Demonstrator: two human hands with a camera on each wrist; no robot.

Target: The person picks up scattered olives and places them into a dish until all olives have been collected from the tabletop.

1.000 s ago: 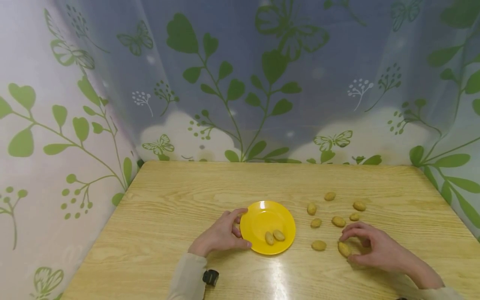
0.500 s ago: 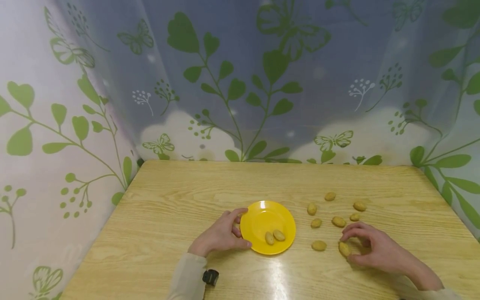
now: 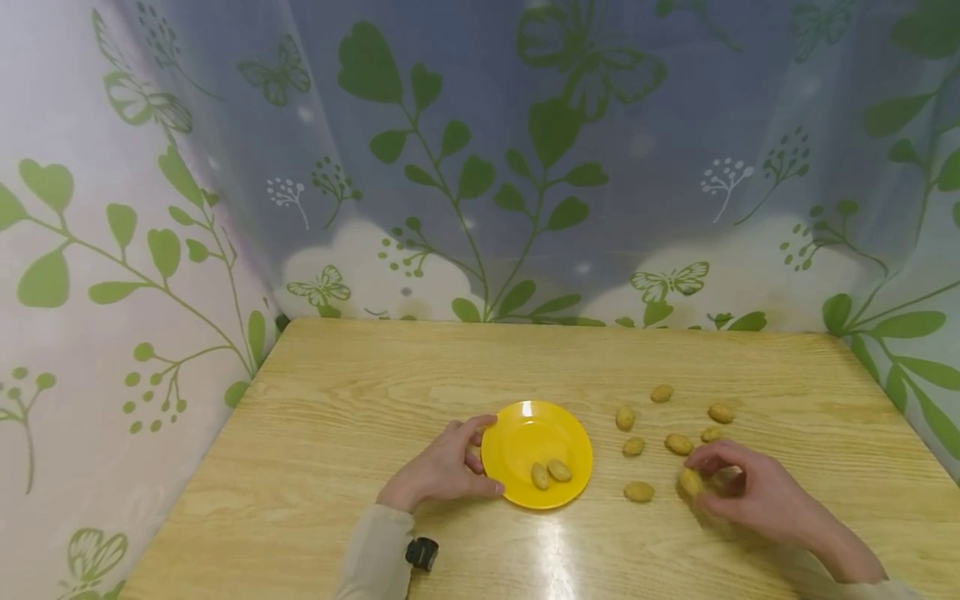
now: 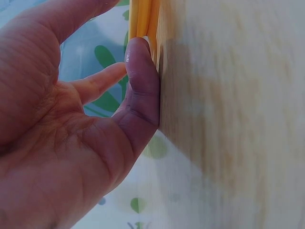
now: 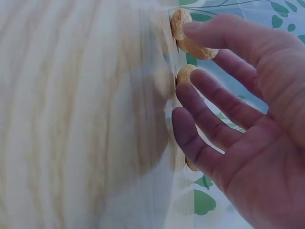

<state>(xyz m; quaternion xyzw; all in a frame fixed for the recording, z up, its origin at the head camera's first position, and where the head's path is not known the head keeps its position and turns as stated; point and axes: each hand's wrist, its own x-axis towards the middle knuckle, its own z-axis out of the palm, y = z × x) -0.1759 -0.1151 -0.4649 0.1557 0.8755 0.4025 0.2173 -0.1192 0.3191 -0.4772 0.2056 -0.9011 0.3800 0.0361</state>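
At the left rim of a yellow plate (image 3: 536, 429), my left hand (image 3: 442, 467) holds the edge between thumb and fingers. The left wrist view shows a digit against the plate's edge (image 4: 144, 16). Two small oval, yellow-brown pieces with bumpy skin, like nuts or tiny potatoes, lie on the plate. On the right, my right hand (image 3: 761, 496) pinches one such oval piece (image 3: 690, 482) between thumb and forefinger. In the right wrist view this oval piece (image 5: 199, 50) sits behind the thumb tip, while the other fingers are spread and loosely bent.
Several more oval pieces lie scattered on the wooden table (image 3: 360, 367), among them one (image 3: 639, 492) between the plate and my right hand, and another (image 3: 678, 444) just beyond it. A patterned curtain (image 3: 480, 208) hangs behind the table's far edge.
My right hand has tightened on the oval piece and shifted it slightly; the piece is now a little blurred. My left hand and the plate stay in place.
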